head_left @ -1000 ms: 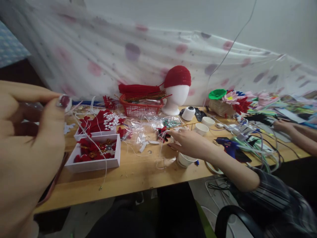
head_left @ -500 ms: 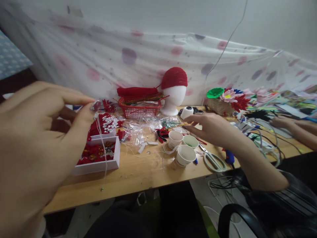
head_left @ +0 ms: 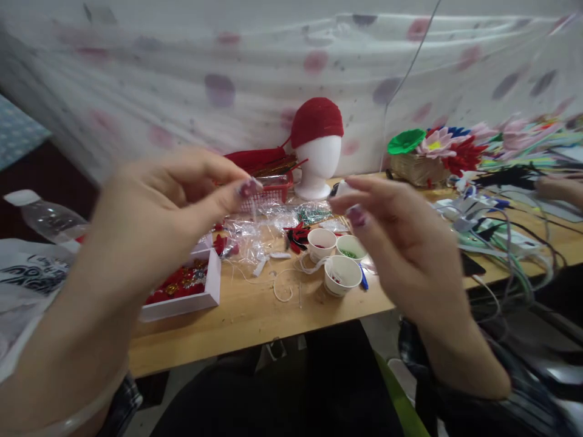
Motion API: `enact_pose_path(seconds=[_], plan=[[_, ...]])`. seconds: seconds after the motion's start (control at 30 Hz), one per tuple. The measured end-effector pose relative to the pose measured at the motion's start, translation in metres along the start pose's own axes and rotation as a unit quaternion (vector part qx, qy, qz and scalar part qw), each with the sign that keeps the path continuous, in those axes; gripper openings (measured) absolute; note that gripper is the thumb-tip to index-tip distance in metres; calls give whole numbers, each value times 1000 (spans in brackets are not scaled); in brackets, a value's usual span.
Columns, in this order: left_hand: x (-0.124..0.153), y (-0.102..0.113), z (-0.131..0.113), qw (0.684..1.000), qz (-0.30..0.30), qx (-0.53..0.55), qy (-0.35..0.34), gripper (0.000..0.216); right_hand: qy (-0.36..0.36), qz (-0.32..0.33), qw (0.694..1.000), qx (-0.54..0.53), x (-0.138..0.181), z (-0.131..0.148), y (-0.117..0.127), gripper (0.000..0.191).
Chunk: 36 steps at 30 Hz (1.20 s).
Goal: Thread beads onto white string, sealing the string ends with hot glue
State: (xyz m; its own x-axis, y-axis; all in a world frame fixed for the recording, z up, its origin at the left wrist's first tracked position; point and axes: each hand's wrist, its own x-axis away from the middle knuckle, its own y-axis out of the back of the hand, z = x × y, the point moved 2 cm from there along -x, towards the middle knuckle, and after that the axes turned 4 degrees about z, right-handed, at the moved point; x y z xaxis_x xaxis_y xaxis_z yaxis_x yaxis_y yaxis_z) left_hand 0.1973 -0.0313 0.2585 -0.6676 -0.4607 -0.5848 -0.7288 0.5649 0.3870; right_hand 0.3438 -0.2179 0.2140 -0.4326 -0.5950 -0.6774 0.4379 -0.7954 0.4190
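My left hand (head_left: 159,224) is raised at the left, with thumb and forefinger pinched on a thin white thread (head_left: 254,208), which shows faintly below the fingertips. Level with it on the right, my right hand (head_left: 405,249) has its thumb and fingertips drawn close together. Anything between them is too small or blurred to make out. A gap separates the two hands. Beneath them on the wooden table stand three paper cups: one with dark red bits (head_left: 320,247), one with green bits (head_left: 350,250) and a front one (head_left: 342,280) with a few small pieces inside.
A white box (head_left: 213,285) of red and gold ornaments is at left, near a plastic bottle (head_left: 50,215). Behind stand a red basket (head_left: 268,195) and a white foam head (head_left: 319,167) in a red cap. Flowers (head_left: 437,145), cables (head_left: 505,237) and another person's hand (head_left: 560,187) are at right.
My right hand has come back from the table behind the cups, up toward my left hand. The left hand has moved right, toward the middle. The view has shifted slightly.
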Motion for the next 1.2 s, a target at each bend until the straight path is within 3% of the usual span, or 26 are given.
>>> enact_pose_path(seconds=[0.07,0.13,0.23,0.33,0.4,0.57,0.67,0.73,0.83,0.93,1.0,1.07,1.2], plan=[[8,-20,-2,998,70,2,-2,3,-23,65,991,-118,9,2,-23,35],[18,-37,4,991,134,16,-7,7,-51,121,956,-262,19,1,-47,36],[35,-51,22,986,160,31,17,13,-125,112,903,-396,34,-6,-73,32],[47,-57,41,987,149,44,35,16,-196,98,884,-412,50,-16,-88,13],[53,-61,52,984,164,46,49,15,-200,98,884,-411,62,-23,-94,14],[52,-68,75,966,236,23,107,10,-195,45,930,-310,91,-50,-107,16],[31,-76,74,964,225,-28,142,13,-150,-3,947,-283,95,-62,-114,16],[6,-90,69,959,235,-95,124,12,-93,-12,954,-285,92,-66,-116,16],[-34,-127,67,930,317,-174,67,18,-47,14,960,-276,88,-71,-119,17],[-61,-166,70,884,399,-242,-32,21,-53,37,962,-265,93,-77,-121,19],[-70,-181,71,860,430,-268,-66,23,-60,51,958,-275,100,-80,-125,20],[-79,-184,68,866,412,-272,-78,20,-69,66,953,-286,108,-82,-131,22],[-103,-166,60,907,296,-296,-49,20,-113,153,933,-307,117,-88,-141,22]])
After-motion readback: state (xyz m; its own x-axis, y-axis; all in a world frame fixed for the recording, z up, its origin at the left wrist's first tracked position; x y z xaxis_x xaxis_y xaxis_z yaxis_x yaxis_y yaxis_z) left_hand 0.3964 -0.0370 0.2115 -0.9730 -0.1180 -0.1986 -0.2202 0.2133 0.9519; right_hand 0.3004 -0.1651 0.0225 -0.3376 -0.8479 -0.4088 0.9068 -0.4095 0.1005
